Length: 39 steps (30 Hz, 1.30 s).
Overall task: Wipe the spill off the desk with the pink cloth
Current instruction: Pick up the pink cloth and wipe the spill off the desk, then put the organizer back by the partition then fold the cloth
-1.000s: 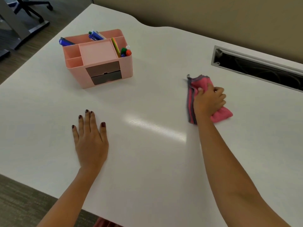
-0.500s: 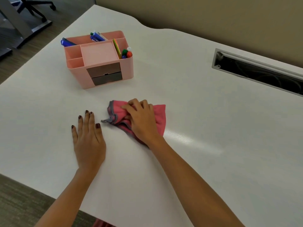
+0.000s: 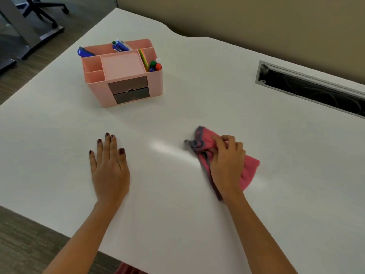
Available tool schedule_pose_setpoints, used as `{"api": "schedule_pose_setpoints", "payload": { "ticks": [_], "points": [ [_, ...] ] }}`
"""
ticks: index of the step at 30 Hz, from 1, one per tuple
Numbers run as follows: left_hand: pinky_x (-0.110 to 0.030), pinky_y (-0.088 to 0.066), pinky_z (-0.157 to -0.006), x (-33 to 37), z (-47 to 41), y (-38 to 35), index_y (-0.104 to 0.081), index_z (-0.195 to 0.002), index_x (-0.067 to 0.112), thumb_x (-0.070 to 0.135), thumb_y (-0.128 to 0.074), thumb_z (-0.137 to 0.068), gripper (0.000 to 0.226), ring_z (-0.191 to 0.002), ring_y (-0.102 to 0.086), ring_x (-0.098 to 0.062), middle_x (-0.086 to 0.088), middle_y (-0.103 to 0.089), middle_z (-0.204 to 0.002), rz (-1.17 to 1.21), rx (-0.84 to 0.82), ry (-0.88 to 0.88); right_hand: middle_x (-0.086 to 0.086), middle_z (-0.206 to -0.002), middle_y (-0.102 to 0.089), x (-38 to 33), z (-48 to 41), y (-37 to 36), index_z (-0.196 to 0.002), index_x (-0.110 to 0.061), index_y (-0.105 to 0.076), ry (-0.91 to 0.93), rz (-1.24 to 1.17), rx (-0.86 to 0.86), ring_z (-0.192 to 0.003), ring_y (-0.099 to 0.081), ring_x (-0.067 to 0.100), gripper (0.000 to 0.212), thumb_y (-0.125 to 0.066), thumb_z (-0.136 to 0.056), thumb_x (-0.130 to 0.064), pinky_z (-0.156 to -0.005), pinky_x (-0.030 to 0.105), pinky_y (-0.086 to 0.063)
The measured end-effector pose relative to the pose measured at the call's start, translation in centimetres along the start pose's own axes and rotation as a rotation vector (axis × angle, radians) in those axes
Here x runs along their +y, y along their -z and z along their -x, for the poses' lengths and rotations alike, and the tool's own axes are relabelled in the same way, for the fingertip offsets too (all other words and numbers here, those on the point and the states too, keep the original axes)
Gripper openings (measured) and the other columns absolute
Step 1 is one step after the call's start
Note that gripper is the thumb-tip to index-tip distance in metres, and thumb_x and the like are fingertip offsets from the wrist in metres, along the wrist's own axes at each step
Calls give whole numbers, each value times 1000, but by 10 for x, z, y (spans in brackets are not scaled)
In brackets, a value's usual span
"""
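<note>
The pink cloth, edged in grey, lies bunched on the white desk right of centre. My right hand presses down on it with the fingers curled into the fabric. My left hand rests flat on the desk to the left, fingers together, holding nothing. A bright glare streak lies on the desk between the two hands. I cannot make out any spill on the surface.
A pink desk organiser with pens, markers and two grey drawers stands at the back left. A metal-rimmed cable slot is cut into the desk at the back right. The desk's front edge runs near my forearms; office chair legs show at top left.
My right hand swept the cloth from the far right to beside my left hand, then back to the right and nearer to me. My left hand stayed flat in place.
</note>
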<state>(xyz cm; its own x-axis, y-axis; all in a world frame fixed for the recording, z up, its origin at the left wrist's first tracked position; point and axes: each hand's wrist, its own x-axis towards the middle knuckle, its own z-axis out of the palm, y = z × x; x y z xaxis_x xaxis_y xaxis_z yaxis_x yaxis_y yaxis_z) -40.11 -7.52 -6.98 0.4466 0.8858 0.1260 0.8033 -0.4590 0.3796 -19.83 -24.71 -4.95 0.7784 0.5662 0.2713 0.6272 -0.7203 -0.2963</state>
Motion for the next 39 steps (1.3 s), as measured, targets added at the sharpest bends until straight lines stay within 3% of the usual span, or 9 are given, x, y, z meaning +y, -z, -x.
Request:
{"api": "schedule_pose_setpoints", "payload": {
  "ticks": [5, 9, 14, 20, 25, 29, 32, 36, 39],
  "points": [
    [-42, -4, -121, 0, 1, 0, -21, -150, 13, 44, -1, -97, 64, -148, -10, -18, -1, -18, -159, 3, -8, 4, 16, -102, -48, 4, 4, 4, -116, -5, -50, -453, 63, 91, -85, -44, 28, 32, -56, -90, -22, -63, 33, -35],
    [-43, -5, -121, 0, 0, 0, -21, -150, 13, 45, -1, -96, 65, -148, -11, -19, -2, -19, -159, 2, -12, 0, 20, -107, -49, 15, 15, 8, -116, -2, -47, -585, 96, 146, -89, -48, 33, 34, -57, -91, -22, -65, 38, -40],
    [-43, -6, -121, 0, 0, 2, -21, -149, 12, 45, 0, -95, 67, -147, -12, -21, -3, -19, -158, -1, -19, -5, 20, -117, -48, 0, 11, 9, -118, -5, -43, -653, 126, 179, -99, -46, 36, 35, -57, -90, -20, -80, 44, -38],
    [-43, -5, -121, 5, -3, 6, -26, -148, 12, 43, -5, -98, 62, -147, -14, -20, -3, -24, -157, 71, -15, 29, 10, -121, -47, -38, -9, 14, -121, -19, -48, -345, 2, 283, -106, -44, 28, 38, -58, -84, -16, -88, 42, -36],
    [-43, -2, -120, 22, -20, 11, -26, -147, 10, 44, -17, -96, 61, -145, -21, -25, -11, -29, -154, 164, 55, 88, 8, -118, -45, -73, -45, 10, -121, -18, -51, -102, -317, 233, -100, -43, 22, 40, -59, -82, -9, -87, 35, -38],
    [-44, -23, -118, 29, -57, 15, -14, -150, 18, 38, -40, -97, 62, -145, -21, -26, -8, -20, -158, 372, 91, 142, 9, -124, -43, -97, -80, 1, -126, -18, -48, 31, -543, 109, -108, -43, 20, 45, -60, -84, -5, -91, 29, -45],
    [-40, -28, -112, 36, -92, 22, -9, -150, 23, 34, -54, -92, 74, -145, -22, -25, -4, -15, -159, 449, 157, 152, 8, -136, -40, -116, -112, -11, -132, -22, -43, 21, -610, -7, -121, -45, 20, 54, -66, -85, -9, -94, 18, -38],
    [-41, -32, -110, 37, -127, 27, -11, -149, 23, 28, -61, -89, 78, -143, -25, -26, -7, -18, -158, 517, 221, 108, 7, -148, -31, -135, -153, -27, -140, -30, -33, -47, -669, -153, -130, -41, 23, 73, -73, -81, -13, -103, 34, -45],
    [-43, -32, -110, 34, -142, 24, -16, -149, 26, 26, -60, -90, 74, -143, -26, -27, -7, -17, -159, 505, 206, 109, 7, -148, -32, -143, -171, -36, -140, -31, -32, 36, -682, -226, -129, -41, 25, 77, -76, -78, -17, -102, 37, -45]
  ]
}}
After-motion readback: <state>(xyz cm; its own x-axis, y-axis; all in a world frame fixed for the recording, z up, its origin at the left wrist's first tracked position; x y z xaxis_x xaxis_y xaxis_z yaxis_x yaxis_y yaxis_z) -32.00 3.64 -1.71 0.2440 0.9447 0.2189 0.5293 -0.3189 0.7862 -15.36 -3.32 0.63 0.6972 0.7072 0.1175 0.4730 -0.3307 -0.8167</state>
